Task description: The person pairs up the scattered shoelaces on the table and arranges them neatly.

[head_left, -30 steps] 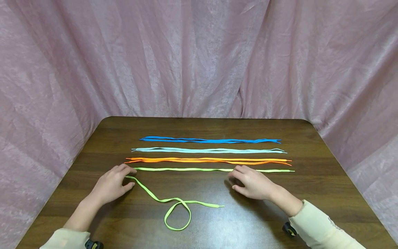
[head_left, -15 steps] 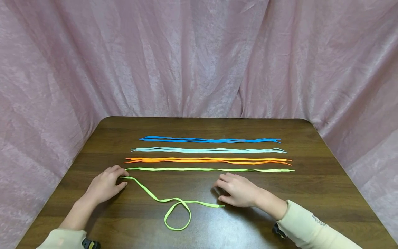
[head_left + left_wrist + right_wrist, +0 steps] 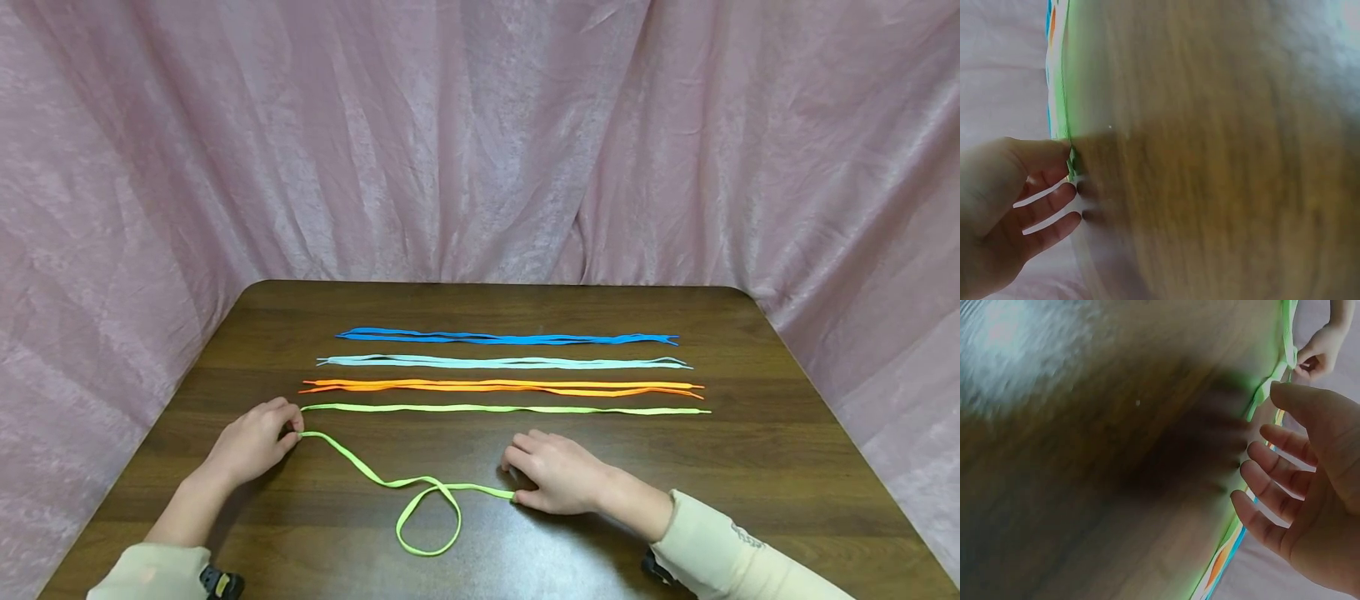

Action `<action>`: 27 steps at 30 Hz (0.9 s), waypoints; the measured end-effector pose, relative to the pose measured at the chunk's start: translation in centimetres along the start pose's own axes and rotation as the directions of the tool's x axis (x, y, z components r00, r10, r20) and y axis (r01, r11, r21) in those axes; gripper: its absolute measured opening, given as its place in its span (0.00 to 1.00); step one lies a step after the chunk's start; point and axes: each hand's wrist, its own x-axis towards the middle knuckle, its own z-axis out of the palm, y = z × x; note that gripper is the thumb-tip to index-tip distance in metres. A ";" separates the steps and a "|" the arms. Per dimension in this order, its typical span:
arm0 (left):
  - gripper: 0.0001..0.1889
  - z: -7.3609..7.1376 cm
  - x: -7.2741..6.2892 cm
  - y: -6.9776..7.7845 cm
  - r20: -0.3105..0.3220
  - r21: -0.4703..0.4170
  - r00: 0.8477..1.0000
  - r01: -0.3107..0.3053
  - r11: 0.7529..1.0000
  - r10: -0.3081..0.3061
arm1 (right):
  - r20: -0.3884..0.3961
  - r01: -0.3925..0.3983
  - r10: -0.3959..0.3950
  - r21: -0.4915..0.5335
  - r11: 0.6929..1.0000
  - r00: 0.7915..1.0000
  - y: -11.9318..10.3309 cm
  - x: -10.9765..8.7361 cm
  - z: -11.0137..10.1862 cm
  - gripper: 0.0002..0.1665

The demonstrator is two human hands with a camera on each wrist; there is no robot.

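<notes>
In the head view, a lime-green shoelace [image 3: 352,458] lies on the table with one loop crossing over itself. My left hand [image 3: 255,442] pinches its left end between thumb and index finger; the left wrist view shows the lace end [image 3: 1071,164] at the fingertips. Over the other end is my right hand [image 3: 558,475], its thumb at the tip of the lace. The right wrist view shows a gap between that thumb [image 3: 1297,403] and the relaxed fingers. A second lime-green lace [image 3: 465,408] runs straight across, just beyond both hands.
Farther back lie straight pairs of laces: orange [image 3: 450,385], pale blue [image 3: 480,363] and bright blue [image 3: 487,338]. They rest parallel on a dark wooden table [image 3: 300,304]. Pink curtains [image 3: 480,142] hang behind and at both sides.
My right hand has moved left and nearer, from the straight green lace to the looped lace's right end. My left hand has shifted slightly left and now pinches the looped lace's left end.
</notes>
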 end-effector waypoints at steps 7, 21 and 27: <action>0.10 -0.4 -0.1 0.3 0.021 -0.014 1.000 0.017 1.000 -0.017 | 0.023 0.009 -0.009 0.012 1.000 1.000 -0.3 0.1 0.1 0.13; 0.07 -1.3 0.0 0.4 0.001 -0.008 0.999 0.034 0.999 -0.034 | -0.054 0.106 -0.106 -0.011 0.994 0.993 -0.4 0.5 0.0 0.10; 0.06 -1.6 -0.2 0.1 -0.014 0.010 1.000 0.016 1.000 -0.016 | -0.069 0.078 -0.072 0.086 0.993 0.995 0.2 -0.2 0.0 0.09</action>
